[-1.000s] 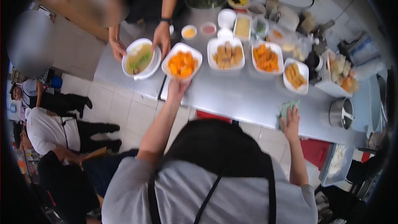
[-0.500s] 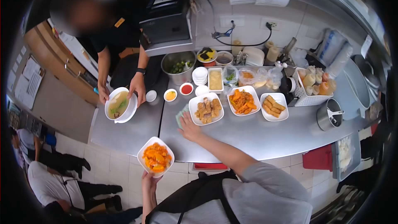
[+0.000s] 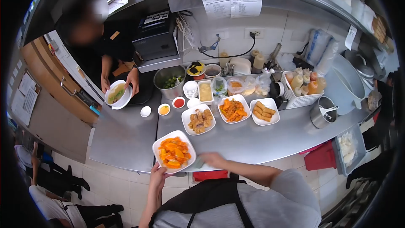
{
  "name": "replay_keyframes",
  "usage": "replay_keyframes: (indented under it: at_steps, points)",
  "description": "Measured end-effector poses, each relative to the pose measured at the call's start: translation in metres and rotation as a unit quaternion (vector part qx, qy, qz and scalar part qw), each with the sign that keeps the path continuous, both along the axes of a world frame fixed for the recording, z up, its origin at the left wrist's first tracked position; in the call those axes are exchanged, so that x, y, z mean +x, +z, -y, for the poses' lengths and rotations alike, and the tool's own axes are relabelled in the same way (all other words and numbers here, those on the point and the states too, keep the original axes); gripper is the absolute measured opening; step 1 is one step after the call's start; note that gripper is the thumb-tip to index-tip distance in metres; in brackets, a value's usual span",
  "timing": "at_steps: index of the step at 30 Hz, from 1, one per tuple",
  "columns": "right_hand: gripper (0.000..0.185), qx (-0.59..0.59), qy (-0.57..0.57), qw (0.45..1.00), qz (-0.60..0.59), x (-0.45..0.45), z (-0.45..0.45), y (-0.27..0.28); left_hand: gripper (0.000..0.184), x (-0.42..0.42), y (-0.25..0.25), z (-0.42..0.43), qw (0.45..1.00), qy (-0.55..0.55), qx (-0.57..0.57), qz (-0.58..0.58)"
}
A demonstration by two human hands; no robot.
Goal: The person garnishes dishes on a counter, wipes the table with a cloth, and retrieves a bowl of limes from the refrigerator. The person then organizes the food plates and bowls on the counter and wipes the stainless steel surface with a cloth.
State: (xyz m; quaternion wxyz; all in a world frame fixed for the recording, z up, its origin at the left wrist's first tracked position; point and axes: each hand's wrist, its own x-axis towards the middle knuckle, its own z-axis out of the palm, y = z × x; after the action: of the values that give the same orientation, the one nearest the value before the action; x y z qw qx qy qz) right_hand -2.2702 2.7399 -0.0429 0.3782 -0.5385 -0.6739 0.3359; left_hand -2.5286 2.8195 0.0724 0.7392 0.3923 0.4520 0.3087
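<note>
Stainless steel, grey and dully shining, covers the bench (image 3: 261,143), which runs below a pale tiled wall (image 3: 274,38). At its near edge, the left hand (image 3: 157,177) holds a squarish white bowl (image 3: 159,139) with rounded corners, its fingers clamped on the near side. Glossy, bright orange chunks (image 3: 174,152) are heaped in the middle, flecked with paler bits, leaving a smooth white rim around them. Whether the bowl touches the bench cannot be told. Just right of it, the right hand (image 3: 213,160) is blurred over a greenish cloth (image 3: 196,163); how far its fingers are closed cannot be told. Farther back stand three white dishes: browned chunks (image 3: 200,122), orange pieces (image 3: 233,110) and golden rolls (image 3: 264,112). At left, a co-worker (image 3: 107,38) holds a soup bowl (image 3: 117,95) with both hands.
</note>
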Motion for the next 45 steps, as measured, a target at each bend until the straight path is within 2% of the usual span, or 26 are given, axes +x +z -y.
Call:
replay_keyframes:
  at_steps: [2,3,4,5,7,8,11,12,14,16,18,19,21,23,25,26,27,28,31,33,35,37,40,42,44,45]
  points:
    - [0.032,-0.154,-0.238,0.935,-0.213,0.041,0.011,0.026,0.045,0.027,0.007,0.005,0.999,-0.033,-0.01,-0.011]
    - [0.034,-0.177,-0.191,0.855,-0.45,0.062,0.016,0.047,0.045,0.041,0.006,0.007,0.996,-0.09,-0.011,-0.011]
    - [0.037,-0.188,-0.132,0.717,-0.657,0.074,0.02,0.061,0.045,0.055,0.006,0.009,0.989,-0.147,-0.012,-0.011]
    - [0.037,-0.191,-0.133,0.717,-0.657,0.074,0.023,0.061,0.045,0.071,0.007,0.013,0.983,-0.182,-0.033,0.003]
    - [0.039,-0.196,-0.125,0.651,-0.723,0.073,0.027,0.061,0.045,0.102,0.006,0.022,0.974,-0.218,-0.055,0.017]
    - [0.039,-0.194,-0.124,0.654,-0.721,0.069,0.031,0.06,0.043,0.116,0.001,0.027,0.968,-0.235,-0.074,0.034]
    - [0.034,-0.145,-0.072,0.534,-0.83,0.047,0.05,0.072,0.042,0.14,-0.012,0.024,0.958,-0.256,-0.115,0.065]
    - [0.034,-0.148,-0.075,0.533,-0.829,0.045,0.06,0.074,0.042,0.144,-0.017,0.025,0.953,-0.26,-0.135,0.08]
    - [0.034,-0.217,-0.156,0.607,-0.748,0.056,0.086,0.076,0.042,0.148,-0.024,0.025,0.947,-0.274,-0.144,0.081]
    - [0.032,-0.207,-0.161,0.594,-0.76,0.089,0.113,0.062,0.039,0.15,-0.038,0.025,0.95,-0.257,-0.153,0.083]
    - [0.032,-0.172,-0.217,0.654,-0.704,0.125,0.142,0.064,0.038,0.15,-0.055,0.021,0.956,-0.256,-0.137,0.046]
    - [0.032,-0.141,-0.317,0.651,-0.676,0.148,0.153,0.065,0.039,0.151,-0.059,0.018,0.959,-0.256,-0.124,0.015]
    - [0.033,-0.076,-0.465,0.812,-0.344,0.204,0.178,0.046,0.04,0.15,-0.079,0.01,0.958,-0.262,-0.113,-0.02]
    - [0.036,-0.12,-0.583,0.789,-0.149,0.245,0.202,0.082,0.041,0.154,-0.08,0.013,0.955,-0.273,-0.114,-0.026]
    - [0.041,-0.052,-0.646,0.753,0.108,0.288,0.22,0.049,0.041,0.159,-0.084,0.013,0.951,-0.286,-0.118,-0.032]
    - [0.041,-0.055,-0.665,0.738,0.103,0.298,0.23,0.031,0.041,0.16,-0.088,0.012,0.953,-0.278,-0.124,0.004]
    - [0.044,-0.097,-0.686,0.678,0.247,0.306,0.235,0.015,0.042,0.162,-0.09,0.012,0.954,-0.265,-0.132,0.041]
    - [0.047,-0.14,-0.683,0.605,0.385,0.308,0.236,0.009,0.042,0.165,-0.088,0.016,0.95,-0.279,-0.133,0.035]
    - [0.049,-0.088,-0.659,0.621,0.416,0.29,0.217,-0.012,0.045,0.166,-0.073,0.022,0.956,-0.202,-0.209,0.05]
    - [0.047,-0.023,-0.557,0.75,0.357,0.243,0.19,0.002,0.05,0.159,-0.063,0.022,0.967,-0.232,-0.103,0.008]
    - [0.048,0.062,-0.402,0.853,0.327,0.183,0.172,-0.004,0.05,0.149,-0.059,0.019,0.986,-0.145,-0.04,-0.078]
    - [0.047,0.098,-0.243,0.888,0.379,0.129,0.172,0.006,0.049,0.137,-0.058,0.011,0.989,-0.102,-0.015,-0.109]
    - [0.044,0.043,-0.17,0.915,0.362,0.151,0.194,0.01,0.046,0.129,-0.051,0.0,0.989,-0.045,0.04,-0.137]
    - [0.042,0.071,-0.268,0.871,0.404,0.214,0.207,-0.014,0.044,0.127,-0.042,-0.001,0.989,-0.038,0.066,-0.13]
    - [0.042,0.015,-0.371,0.783,0.5,0.295,0.212,-0.011,0.041,0.132,-0.027,0.004,0.988,-0.011,0.072,-0.136]
    - [0.042,-0.054,-0.436,0.623,0.647,0.345,0.21,-0.042,0.039,0.132,-0.022,0.006,0.987,-0.016,0.085,-0.138]
